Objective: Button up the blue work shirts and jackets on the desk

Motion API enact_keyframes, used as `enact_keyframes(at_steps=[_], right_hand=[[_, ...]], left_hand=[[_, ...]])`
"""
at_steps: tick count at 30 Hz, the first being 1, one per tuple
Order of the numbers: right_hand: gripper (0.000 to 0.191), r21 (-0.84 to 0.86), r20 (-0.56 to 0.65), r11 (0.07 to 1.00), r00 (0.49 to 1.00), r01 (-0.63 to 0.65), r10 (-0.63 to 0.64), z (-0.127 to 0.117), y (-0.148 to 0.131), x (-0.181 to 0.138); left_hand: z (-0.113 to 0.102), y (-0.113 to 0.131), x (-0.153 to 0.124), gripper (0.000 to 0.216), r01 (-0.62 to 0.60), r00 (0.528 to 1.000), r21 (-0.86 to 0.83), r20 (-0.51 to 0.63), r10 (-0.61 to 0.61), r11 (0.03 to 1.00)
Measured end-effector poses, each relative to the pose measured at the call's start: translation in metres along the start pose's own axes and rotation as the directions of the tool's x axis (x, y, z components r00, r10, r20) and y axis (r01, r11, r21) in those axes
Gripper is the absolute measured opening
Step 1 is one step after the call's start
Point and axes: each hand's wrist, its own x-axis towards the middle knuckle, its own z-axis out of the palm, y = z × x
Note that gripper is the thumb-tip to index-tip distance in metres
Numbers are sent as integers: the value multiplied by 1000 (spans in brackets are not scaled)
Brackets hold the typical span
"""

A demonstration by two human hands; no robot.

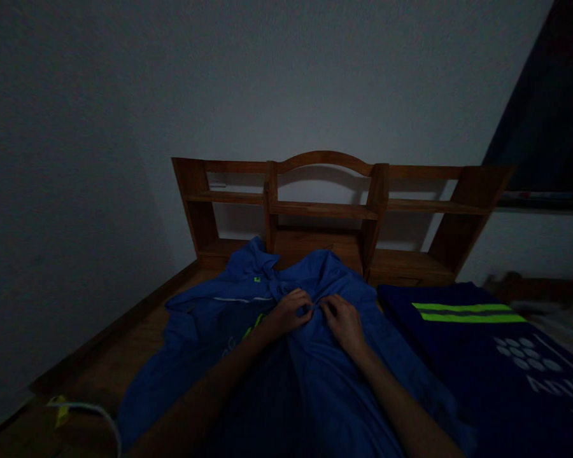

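Note:
A blue shirt [248, 331] with small neon-green marks lies spread and rumpled on a wooden surface [100, 362] in front of me. My left hand [291, 310] and my right hand [342, 318] meet at the shirt's upper middle, near the collar. Both have their fingers curled and pinch the blue fabric, fingertips almost touching each other. The room is dim, so I cannot make out exactly what part of the fabric they grip.
A wooden headboard shelf [322, 210] stands against the white wall behind the shirt. To the right lies a folded dark navy garment [482, 356] with neon-green stripes and white print. A white cable with a yellow tag [83, 410] lies at the lower left.

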Motion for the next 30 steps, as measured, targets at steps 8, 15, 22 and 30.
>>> enact_keyframes(at_steps=[8, 15, 22, 30], right_hand=[[11, -4, 28, 1000, 1000, 5, -5, 0, 2, 2], [12, -56, 69, 998, 997, -27, 31, 0, 5, 3], [16, -83, 82, 995, 994, -58, 65, -3, 3, 2], [21, -97, 46, 991, 994, -89, 94, -5, 3, 3]], left_hand=[[1, 4, -2, 12, -5, 1000, -16, 8, 5, 1000], [5, -2, -4, 16, 61, 998, -61, -29, -63, 996], [8, -2, -3, 20, 120, 991, -58, -54, -123, 991], [8, -3, -4, 19, 156, 986, -121, -31, -161, 980]])
